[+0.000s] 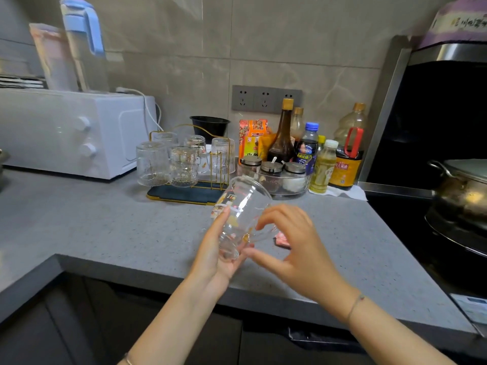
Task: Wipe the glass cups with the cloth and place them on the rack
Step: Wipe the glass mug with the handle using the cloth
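Observation:
A clear glass cup point(242, 206) with printed pictures is tilted above the counter, its mouth pointing up and away. My left hand point(218, 251) grips its base and lower side. My right hand point(292, 246) curls at the cup's handle side, thumb near the base and fingertips on the glass. Behind them stands the rack point(184, 193), a dark tray with gold wire posts, holding several upturned glass cups point(152, 164). A small pink cloth point(282, 239) lies on the counter, mostly hidden behind my right hand.
A white microwave point(73, 133) sits at the back left. Sauce bottles point(345, 154) and a glass bowl of spice jars point(276, 177) stand right of the rack. A stove with a steel pot point(463, 188) is at the right. The grey counter point(118, 230) stretches leftward.

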